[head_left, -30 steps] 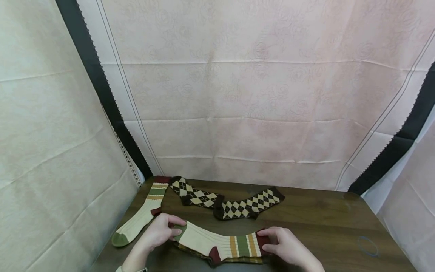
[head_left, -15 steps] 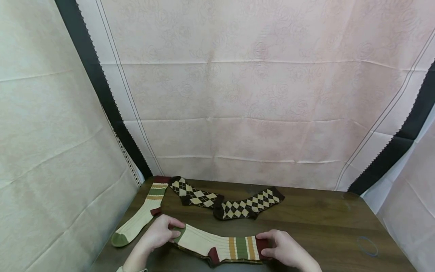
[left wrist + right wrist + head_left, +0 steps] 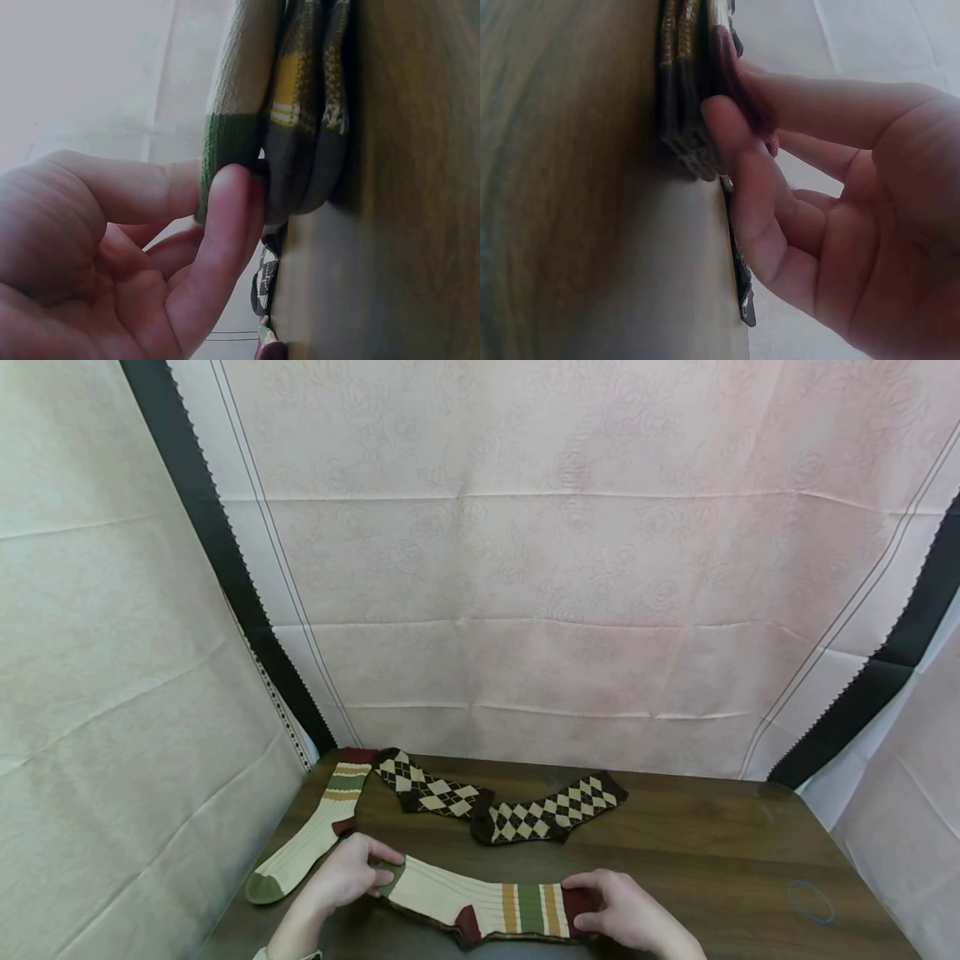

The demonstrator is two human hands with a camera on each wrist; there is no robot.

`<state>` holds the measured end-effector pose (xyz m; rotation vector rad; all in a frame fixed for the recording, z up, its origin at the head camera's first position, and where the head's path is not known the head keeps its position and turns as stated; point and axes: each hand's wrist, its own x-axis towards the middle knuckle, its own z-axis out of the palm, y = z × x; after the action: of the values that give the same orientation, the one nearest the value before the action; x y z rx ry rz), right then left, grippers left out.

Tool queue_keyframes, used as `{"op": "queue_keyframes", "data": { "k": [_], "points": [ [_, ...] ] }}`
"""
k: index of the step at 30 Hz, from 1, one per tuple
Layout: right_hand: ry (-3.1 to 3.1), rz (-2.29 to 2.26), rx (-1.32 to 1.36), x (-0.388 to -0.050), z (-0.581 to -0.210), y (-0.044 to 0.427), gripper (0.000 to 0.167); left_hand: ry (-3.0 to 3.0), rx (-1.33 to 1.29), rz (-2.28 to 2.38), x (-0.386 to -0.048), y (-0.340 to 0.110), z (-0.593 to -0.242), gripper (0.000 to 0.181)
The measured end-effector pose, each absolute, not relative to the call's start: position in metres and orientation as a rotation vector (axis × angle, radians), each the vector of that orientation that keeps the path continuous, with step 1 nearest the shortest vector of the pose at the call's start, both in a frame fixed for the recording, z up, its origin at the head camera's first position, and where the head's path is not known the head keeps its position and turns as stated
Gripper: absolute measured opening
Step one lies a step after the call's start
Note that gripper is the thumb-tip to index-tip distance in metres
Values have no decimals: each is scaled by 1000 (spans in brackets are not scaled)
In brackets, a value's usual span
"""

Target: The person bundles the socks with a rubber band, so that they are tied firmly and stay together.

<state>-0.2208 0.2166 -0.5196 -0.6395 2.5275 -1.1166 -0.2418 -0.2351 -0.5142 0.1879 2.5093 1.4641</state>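
Observation:
A cream sock point(image 3: 450, 892) with green toe, maroon heel and striped cuff lies across the table's near part, over dark plaid socks. My left hand point(image 3: 346, 877) pinches its green toe point(image 3: 229, 139); in the left wrist view, that hand point(image 3: 142, 240) has thumb and finger on either side of the toe, and two layers of dark plaid sock point(image 3: 296, 142) lie beside it. My right hand point(image 3: 632, 912) pinches the maroon cuff. In the right wrist view, the right hand point(image 3: 832, 187) holds the cuff point(image 3: 739, 86) beside dark plaid layers point(image 3: 679, 90).
Another cream sock point(image 3: 310, 846) with a green toe lies on the table's left side. Two argyle socks point(image 3: 442, 797) point(image 3: 551, 812) lie near the back edge. A thin blue loop point(image 3: 811, 902) rests at the right on the wooden table point(image 3: 712, 860). Pale cloth point(image 3: 525, 568) hangs behind.
Both hands and the cream sock between them have shifted slightly left and toward the near edge. The sock now covers more of the plaid fabric beneath. The grips look the same.

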Motion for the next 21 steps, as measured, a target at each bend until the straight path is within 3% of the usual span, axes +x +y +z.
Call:
{"op": "queue_keyframes", "data": {
  "k": [13,21],
  "points": [
    [2355,-1305,-546,-218,-524,219,37,2530,126,1464,-242,-239,-517,20],
    [2484,-1188,-569,-218,-527,223,45,2541,98,1467,-241,-238,-515,22]
  ]
}}
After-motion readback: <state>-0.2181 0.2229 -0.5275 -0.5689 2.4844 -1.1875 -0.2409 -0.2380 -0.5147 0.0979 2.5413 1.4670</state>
